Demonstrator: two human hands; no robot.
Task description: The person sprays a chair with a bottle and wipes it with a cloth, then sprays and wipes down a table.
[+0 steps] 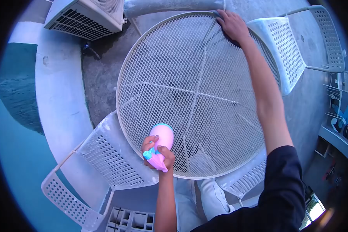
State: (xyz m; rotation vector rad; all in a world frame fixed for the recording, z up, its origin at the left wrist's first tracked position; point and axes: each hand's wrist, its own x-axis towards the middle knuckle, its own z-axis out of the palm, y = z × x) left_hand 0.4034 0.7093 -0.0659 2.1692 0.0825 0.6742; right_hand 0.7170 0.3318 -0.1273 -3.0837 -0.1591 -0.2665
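My left hand (168, 156) is wrapped round a pink spray bottle (164, 135) with light-blue parts, tilted over the near left edge of a round white mesh table (158, 50). Stretched out to the far edge of that table is my right hand (234, 26). It presses a dark cloth (220, 22) against the rim; most of the cloth lies hidden under the fingers and palm.
White perforated chairs surround the table, one at the near left (112, 154) and another at the far right (284, 46). An outdoor air-conditioner unit (87, 19) stands at the upper left. Concrete blocks (131, 220) sit at the bottom, beyond my left forearm.
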